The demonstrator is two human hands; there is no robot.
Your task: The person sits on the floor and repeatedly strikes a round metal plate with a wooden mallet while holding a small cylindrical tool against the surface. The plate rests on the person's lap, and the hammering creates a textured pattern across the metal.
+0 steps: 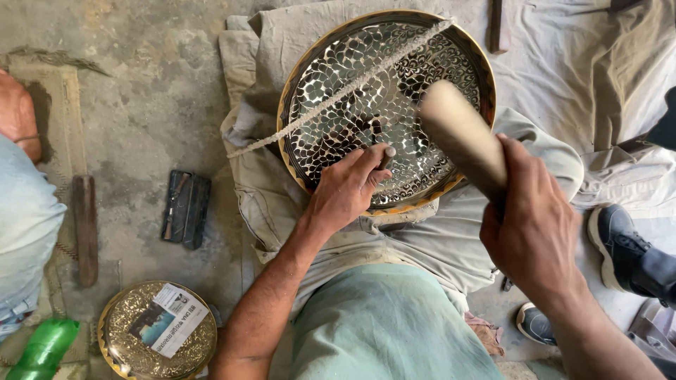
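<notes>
A large round engraved metal tray, with a brass-coloured rim and a dense silvery leaf pattern, is seen propped on the lap of a seated person, against pale trousers. A taut twisted cord is stretched across the tray's upper left part, from the upper rim down past the left rim.

The left hand is rested on the lower part of the tray, near its bottom rim, and is closed around a small dark chisel whose tip is set against the patterned face. The right hand is closed around the handle of a wooden mallet, which is held above the right half of the tray; the mallet head is blurred.

On the concrete floor, to the left of the lap, a dark flat tool case is laid, and near it a wooden bar. At the bottom left a smaller round brass plate is found, with a printed paper card lying on it, and a green plastic bottle just beside it. Another person's light blue clothing is visible at the left edge. A black shoe is seen at the right edge, on pale cloth.
</notes>
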